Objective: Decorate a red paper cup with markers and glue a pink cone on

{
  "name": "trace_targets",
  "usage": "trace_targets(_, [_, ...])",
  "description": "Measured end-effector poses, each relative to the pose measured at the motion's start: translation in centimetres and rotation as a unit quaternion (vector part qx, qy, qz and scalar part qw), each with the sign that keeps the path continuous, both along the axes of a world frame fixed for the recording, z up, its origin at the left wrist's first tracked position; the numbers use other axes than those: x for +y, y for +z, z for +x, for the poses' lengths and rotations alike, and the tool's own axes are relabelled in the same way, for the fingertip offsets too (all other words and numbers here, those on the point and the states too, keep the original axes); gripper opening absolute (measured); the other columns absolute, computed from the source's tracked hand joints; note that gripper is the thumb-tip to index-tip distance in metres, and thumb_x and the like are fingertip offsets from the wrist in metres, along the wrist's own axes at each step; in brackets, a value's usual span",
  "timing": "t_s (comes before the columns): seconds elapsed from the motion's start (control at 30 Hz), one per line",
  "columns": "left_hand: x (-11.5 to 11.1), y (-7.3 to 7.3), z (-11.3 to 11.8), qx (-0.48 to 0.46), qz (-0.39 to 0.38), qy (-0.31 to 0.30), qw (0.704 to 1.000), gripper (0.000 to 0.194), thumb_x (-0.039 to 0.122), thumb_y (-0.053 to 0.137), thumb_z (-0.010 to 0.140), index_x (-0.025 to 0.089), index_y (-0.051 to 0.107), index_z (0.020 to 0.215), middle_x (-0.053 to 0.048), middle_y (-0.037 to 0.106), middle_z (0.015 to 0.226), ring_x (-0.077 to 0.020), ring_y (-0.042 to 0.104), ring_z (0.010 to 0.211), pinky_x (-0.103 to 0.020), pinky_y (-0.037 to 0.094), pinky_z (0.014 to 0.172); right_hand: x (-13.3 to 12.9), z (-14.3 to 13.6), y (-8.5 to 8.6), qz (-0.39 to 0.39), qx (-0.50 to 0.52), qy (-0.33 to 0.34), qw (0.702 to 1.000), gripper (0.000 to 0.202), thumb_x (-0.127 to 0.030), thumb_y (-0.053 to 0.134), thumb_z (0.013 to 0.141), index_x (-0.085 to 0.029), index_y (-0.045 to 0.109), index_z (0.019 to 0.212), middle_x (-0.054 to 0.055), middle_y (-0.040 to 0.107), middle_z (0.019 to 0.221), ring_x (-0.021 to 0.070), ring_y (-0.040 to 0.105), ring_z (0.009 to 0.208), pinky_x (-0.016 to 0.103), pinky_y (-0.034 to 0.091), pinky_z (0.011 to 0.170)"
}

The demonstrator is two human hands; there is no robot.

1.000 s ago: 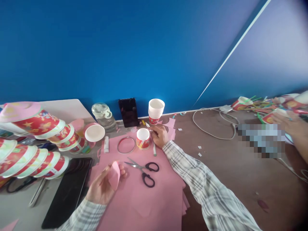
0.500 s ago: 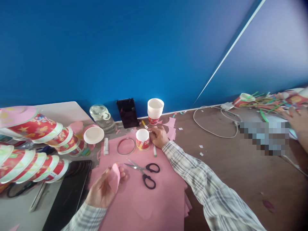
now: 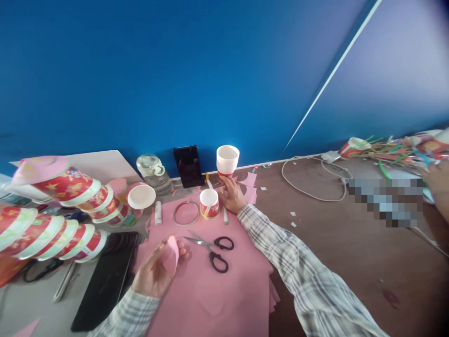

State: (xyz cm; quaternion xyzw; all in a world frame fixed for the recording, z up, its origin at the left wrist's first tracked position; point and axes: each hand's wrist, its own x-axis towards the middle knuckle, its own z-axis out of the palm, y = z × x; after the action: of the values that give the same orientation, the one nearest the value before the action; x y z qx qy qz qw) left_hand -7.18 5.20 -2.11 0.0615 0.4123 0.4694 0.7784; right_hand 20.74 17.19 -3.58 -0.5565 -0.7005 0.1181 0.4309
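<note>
My left hand (image 3: 156, 269) is closed on a folded piece of pink paper (image 3: 170, 256), held over the pink sheets (image 3: 242, 290). My right hand (image 3: 232, 195) reaches past a short red-and-white paper cup (image 3: 209, 205), fingers stretched at the foot of a stack of white paper cups (image 3: 228, 161). Whether the fingertips touch the stack cannot be told. Between the hands lie black-handled scissors (image 3: 212, 245), blades apart. A metal ring (image 3: 186, 213) and a white glue stick (image 3: 158, 213) lie left of the short cup; a green-tipped marker (image 3: 226, 216) is beside the right wrist.
Paper-cup chains (image 3: 59, 236) and a black tablet (image 3: 107, 281) lie at left. A clear jug (image 3: 151, 173) and a phone (image 3: 188, 166) stand by the blue wall. Right are a white cable (image 3: 312, 199), colored strips (image 3: 393, 152) and another person's hand (image 3: 437, 182).
My right hand has shifted slightly up and away from the short cup, its fingers straightening toward the cup stack. My left hand still holds the pink paper; the view has turned slightly left.
</note>
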Motion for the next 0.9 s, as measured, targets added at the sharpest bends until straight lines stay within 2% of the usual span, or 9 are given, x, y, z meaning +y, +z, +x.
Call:
trace_targets(0.17, [0.0,0.1,0.1,-0.004,0.027,-0.004,1.000,0.046,0.028,0.072,0.050,0.014,0.060,0.092,-0.010,0.066,0.080,-0.0253,0.063,0.070,-0.044,0.056,0.070,0.0,0.2,-0.4,0.032,0.045,-0.041,0.998,0.034,-0.029,0.052,0.075,-0.017,0.054,0.107,0.008,0.058,0.095,0.0196,0.052,0.073,0.036,0.045,0.074])
trace_targets(0.3, [0.0,0.4,0.5,0.016,0.048,0.000,0.999,0.040,0.028,0.069,0.053,0.014,0.060,0.090,-0.010,0.065,0.079,-0.0248,0.062,0.068,-0.046,0.055,0.070,0.4,0.6,-1.0,0.040,0.082,-0.082,0.993,0.024,-0.028,0.046,0.080,-0.015,0.056,0.098,0.005,0.055,0.082,0.0165,0.049,0.065,0.031,0.044,0.065])
trace_targets(0.57, [-0.5,1.7,1.7,0.034,0.090,0.015,0.995,0.034,0.026,0.066,0.058,0.010,0.059,0.088,-0.012,0.065,0.076,-0.0243,0.062,0.064,-0.040,0.056,0.060,-0.1,1.4,-0.4,0.055,0.097,-0.139,0.984,0.021,-0.021,0.039,0.085,-0.015,0.055,0.097,0.008,0.058,0.089,0.0164,0.049,0.078,0.028,0.044,0.069])
trace_targets(0.7, [-0.5,1.3,1.5,0.012,0.114,-0.004,0.993,0.032,0.026,0.065,0.062,0.010,0.057,0.089,-0.011,0.065,0.076,-0.0225,0.062,0.068,-0.038,0.055,0.065,-2.0,0.7,0.4,0.077,0.079,-0.127,0.986,0.023,-0.020,0.039,0.083,-0.016,0.054,0.100,0.007,0.058,0.087,0.0163,0.049,0.077,0.028,0.045,0.070])
trace_targets(0.9, [-0.3,0.9,1.4,0.006,0.111,-0.013,0.994,0.033,0.028,0.060,0.069,0.007,0.055,0.094,-0.015,0.065,0.078,-0.0233,0.062,0.069,-0.041,0.054,0.068,-7.3,-0.9,1.7,0.135,0.034,-0.085,0.987,0.028,-0.020,0.042,0.080,-0.014,0.053,0.105,0.006,0.057,0.083,0.0176,0.052,0.073,0.031,0.046,0.072])
